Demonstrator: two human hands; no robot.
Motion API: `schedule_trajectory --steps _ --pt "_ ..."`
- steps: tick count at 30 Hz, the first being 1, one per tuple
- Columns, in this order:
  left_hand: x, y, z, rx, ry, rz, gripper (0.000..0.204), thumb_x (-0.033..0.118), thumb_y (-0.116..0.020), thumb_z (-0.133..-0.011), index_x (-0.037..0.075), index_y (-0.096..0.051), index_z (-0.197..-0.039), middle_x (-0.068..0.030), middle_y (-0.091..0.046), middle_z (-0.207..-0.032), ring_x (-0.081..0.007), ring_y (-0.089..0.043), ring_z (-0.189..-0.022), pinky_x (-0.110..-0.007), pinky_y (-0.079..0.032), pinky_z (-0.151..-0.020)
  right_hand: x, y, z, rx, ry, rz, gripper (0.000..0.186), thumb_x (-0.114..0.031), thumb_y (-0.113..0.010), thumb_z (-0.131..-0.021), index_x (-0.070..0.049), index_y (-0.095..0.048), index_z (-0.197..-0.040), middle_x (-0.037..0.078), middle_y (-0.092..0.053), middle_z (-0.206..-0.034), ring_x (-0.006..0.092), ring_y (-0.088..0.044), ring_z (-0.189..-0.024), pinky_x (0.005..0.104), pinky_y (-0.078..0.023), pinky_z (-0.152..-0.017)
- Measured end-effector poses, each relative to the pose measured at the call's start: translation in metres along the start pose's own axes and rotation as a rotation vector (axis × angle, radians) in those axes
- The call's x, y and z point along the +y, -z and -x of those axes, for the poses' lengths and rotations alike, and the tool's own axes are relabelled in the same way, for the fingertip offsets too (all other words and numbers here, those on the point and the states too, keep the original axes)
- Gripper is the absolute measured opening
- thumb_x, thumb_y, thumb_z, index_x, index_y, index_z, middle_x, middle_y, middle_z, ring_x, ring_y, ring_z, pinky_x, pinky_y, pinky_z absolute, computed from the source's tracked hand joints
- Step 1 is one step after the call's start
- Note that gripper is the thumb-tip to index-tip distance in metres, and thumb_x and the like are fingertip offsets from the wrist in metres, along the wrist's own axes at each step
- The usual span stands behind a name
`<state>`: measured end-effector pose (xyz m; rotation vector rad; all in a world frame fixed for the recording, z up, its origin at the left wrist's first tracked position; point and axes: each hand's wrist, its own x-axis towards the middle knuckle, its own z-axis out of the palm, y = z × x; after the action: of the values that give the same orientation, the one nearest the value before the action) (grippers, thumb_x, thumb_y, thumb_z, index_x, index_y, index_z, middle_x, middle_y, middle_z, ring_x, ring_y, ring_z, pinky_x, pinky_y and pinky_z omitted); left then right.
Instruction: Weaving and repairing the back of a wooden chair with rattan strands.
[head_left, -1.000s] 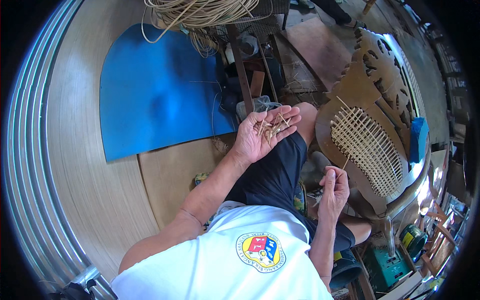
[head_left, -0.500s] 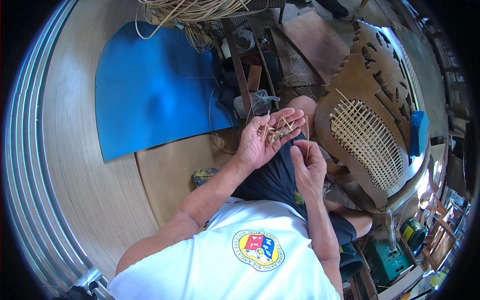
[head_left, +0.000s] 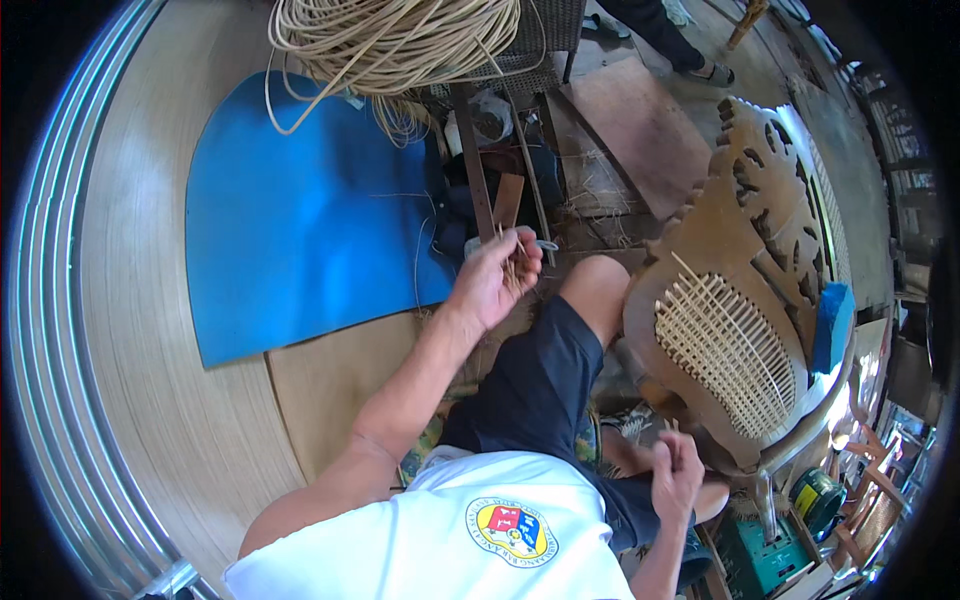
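Note:
My left hand (head_left: 497, 270) is closed around a bunch of short cane pieces (head_left: 516, 262), their ends poking out above my fingers, over the gap beside my bent knee. Low on the right, my right hand (head_left: 675, 470) pinches small cane pieces (head_left: 672, 425) below the carved wooden chair (head_left: 661, 240). That chair has a woven cane panel (head_left: 725, 355) with loose strand ends at its upper edge and a blue block (head_left: 832, 325) at its right side.
A large coil of cane (head_left: 390, 40) lies at the top beside a blue sheet (head_left: 300, 220). A plank (head_left: 635, 130) lies on the floor, with another person's leg (head_left: 650, 25) beyond. Low right are a green box (head_left: 762, 550) and wooden chair frames (head_left: 870, 480).
My left hand has closed around the cane pieces and moved slightly left. My right hand rose to it half a second ago and has since dropped lower right, away from it.

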<state>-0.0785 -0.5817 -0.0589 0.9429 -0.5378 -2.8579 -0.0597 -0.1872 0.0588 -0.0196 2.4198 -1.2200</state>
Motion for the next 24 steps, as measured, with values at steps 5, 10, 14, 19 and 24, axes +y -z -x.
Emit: schedule_trajectory --steps 5,10,14,19,24 --pt "0.032 0.021 -0.159 0.1 -0.222 -0.308 0.028 0.026 -0.043 -0.112 0.004 -0.061 -0.113 -0.0084 -0.067 -0.091 -0.0176 -0.065 -0.08 -0.03 -0.054 -0.066 0.086 0.053 0.033 0.065 -0.29 0.136 0.015 -0.015 -0.062 -0.101 0.0 -0.066 -0.102 -0.001 -0.059 -0.08 0.0067 -0.052 -0.069 0.0233 -0.044 -0.063" --pt "0.112 0.093 -0.334 0.447 -0.502 -0.835 0.031 0.03 -0.049 -0.107 0.004 -0.064 -0.1 -0.0124 -0.072 -0.086 -0.0238 -0.07 -0.075 -0.037 -0.056 -0.066 0.102 0.034 0.032 0.049 -0.44 0.041 0.017 -0.017 -0.062 -0.102 0.0 -0.065 -0.099 0.001 -0.058 -0.078 0.0084 -0.052 -0.066 0.0252 -0.043 -0.062" --pt "0.07 0.079 -0.401 0.795 -0.548 -1.684 0.031 0.024 -0.054 -0.099 0.004 -0.072 -0.114 -0.0221 -0.074 -0.111 -0.0364 -0.073 -0.102 -0.041 -0.06 -0.084 0.095 0.03 0.036 0.057 -0.663 0.097 0.018 -0.016 -0.067 -0.097 0.001 -0.066 -0.104 0.007 -0.065 -0.085 0.0172 -0.06 -0.072 0.0324 -0.05 -0.068" --pt "0.109 0.125 -0.449 0.949 -0.313 -1.751 0.032 0.018 -0.057 -0.095 -0.001 -0.072 -0.116 -0.0247 -0.071 -0.119 -0.0354 -0.07 -0.112 -0.042 -0.058 -0.092 0.059 0.028 0.006 -0.059 -0.719 0.214 0.037 -0.028 -0.064 -0.102 0.003 -0.065 -0.122 0.012 -0.069 -0.088 0.0205 -0.063 -0.08 0.036 -0.051 -0.074" --pt "0.174 0.174 -0.485 0.52 -0.443 -3.867 0.041 0.021 -0.05 -0.101 0.003 -0.061 -0.136 -0.0169 -0.066 -0.131 -0.0313 -0.067 -0.109 -0.04 -0.055 -0.092 0.075 0.029 -0.004 -0.158 -0.717 0.261 0.041 -0.029 -0.061 -0.104 0.005 -0.063 -0.126 0.016 -0.069 -0.091 0.0238 -0.063 -0.08 0.0376 -0.051 -0.074"
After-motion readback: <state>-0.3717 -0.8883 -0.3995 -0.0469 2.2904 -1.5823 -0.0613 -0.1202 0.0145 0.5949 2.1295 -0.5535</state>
